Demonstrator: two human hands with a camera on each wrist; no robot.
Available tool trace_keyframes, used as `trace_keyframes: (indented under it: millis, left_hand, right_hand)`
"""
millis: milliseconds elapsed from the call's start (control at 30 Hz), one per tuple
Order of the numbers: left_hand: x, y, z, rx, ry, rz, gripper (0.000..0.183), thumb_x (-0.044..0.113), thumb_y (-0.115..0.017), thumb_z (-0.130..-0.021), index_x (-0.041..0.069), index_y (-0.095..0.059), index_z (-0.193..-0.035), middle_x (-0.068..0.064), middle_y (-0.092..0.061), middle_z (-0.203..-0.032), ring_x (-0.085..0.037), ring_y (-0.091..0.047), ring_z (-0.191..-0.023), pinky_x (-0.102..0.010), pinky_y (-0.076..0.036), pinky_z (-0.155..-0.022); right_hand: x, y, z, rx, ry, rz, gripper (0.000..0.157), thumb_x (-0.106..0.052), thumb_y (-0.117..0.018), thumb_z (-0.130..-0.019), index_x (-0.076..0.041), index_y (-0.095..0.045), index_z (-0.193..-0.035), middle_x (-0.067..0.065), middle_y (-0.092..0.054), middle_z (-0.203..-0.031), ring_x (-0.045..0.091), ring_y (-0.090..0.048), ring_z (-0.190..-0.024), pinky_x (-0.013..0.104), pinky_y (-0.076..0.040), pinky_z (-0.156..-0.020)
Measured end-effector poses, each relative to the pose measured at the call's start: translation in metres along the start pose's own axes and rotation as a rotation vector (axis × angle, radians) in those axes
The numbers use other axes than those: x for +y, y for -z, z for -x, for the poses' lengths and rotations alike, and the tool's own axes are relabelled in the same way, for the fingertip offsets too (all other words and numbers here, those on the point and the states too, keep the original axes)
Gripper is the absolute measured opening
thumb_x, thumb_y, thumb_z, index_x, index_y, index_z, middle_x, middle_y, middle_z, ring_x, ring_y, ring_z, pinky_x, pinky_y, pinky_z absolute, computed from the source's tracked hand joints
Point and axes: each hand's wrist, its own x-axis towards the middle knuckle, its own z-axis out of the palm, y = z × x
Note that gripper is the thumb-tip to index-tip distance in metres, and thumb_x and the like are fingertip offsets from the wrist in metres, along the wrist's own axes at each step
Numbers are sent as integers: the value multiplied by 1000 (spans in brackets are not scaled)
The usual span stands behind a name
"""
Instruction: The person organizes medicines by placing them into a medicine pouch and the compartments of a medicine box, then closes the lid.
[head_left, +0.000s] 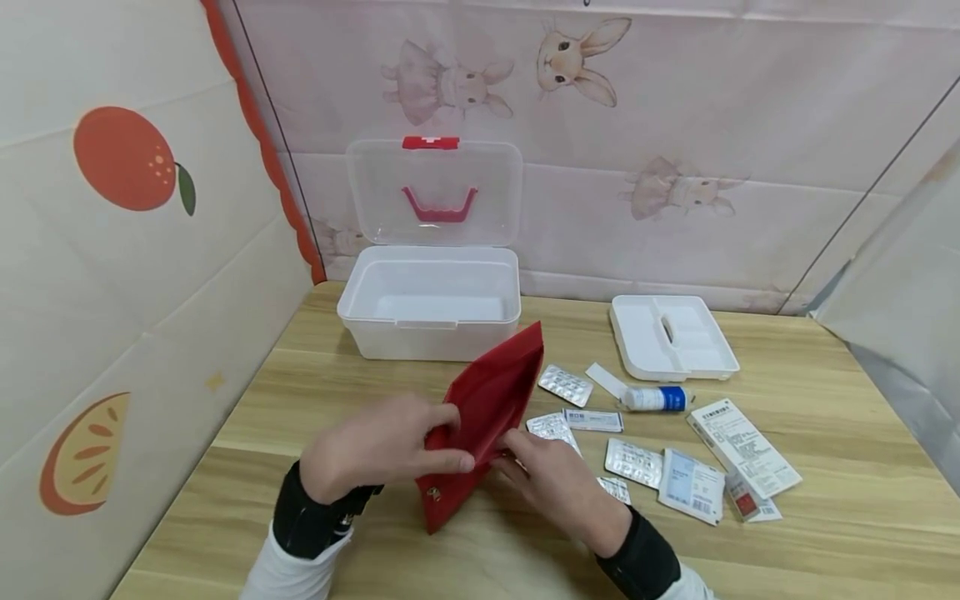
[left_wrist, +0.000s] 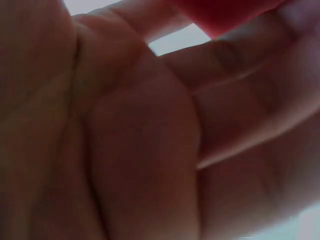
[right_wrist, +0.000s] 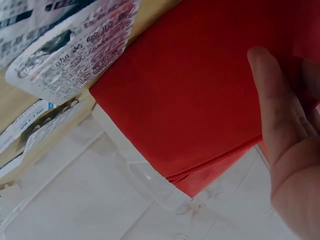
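Note:
A red fabric pouch (head_left: 480,408) is held up on a slant over the wooden table, its mouth parted. My left hand (head_left: 375,446) grips its left edge, with the thumb lying across the front. On the other side my right hand (head_left: 555,483) pinches the near right edge. In the right wrist view the thumb (right_wrist: 272,90) lies against the pouch's broad red face, and a zip runs along its edge. The left wrist view is mostly palm, with a bit of red cloth (left_wrist: 225,12) at the fingers. What lies inside the pouch is hidden.
Behind the pouch stands a white box (head_left: 420,340), its clear lid (head_left: 375,192) raised. A divided white tray (head_left: 708,337) sits at back right. On the right lie several blister packs (head_left: 566,385), a white-and-blue bottle (head_left: 656,398), a sachet (head_left: 690,485) and a carton (head_left: 746,448).

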Motion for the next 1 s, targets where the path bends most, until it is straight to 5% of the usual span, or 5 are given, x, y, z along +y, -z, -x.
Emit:
trace_keyframes:
  millis: [567, 800, 1000]
  left_hand:
    - [4, -15, 12, 63, 4, -165, 8, 10, -72, -90, 9, -68, -97, 2, -66, -80, -6, -55, -64, -20, -48, -60]
    - [1, -25, 11, 174, 37, -294, 10, 11, -74, -88, 8, -65, -92, -1, -62, -72, -9, -53, -61, -21, -47, -56]
    - [4, -36, 13, 307, -22, -485, 15, 4, -77, -84, 6, -65, -92, -3, -60, -74, -12, -52, -63, -23, -47, -55]
  right_hand:
    - [3, -1, -2, 72, -1, -2, 26, -9, -79, -84, -12, -63, -105, -2, -70, -94, 9, -68, -79, 26, -54, -66]
    - [4, 0, -1, 59, -13, 27, 28, -5, -78, -84, -11, -64, -107, 1, -66, -96, 13, -66, -82, 28, -55, -67]
    - [7, 0, -1, 51, -10, 47, 30, -5, -78, -83, -11, -65, -109, 2, -67, -99, 14, -67, -85, 30, -56, -69]
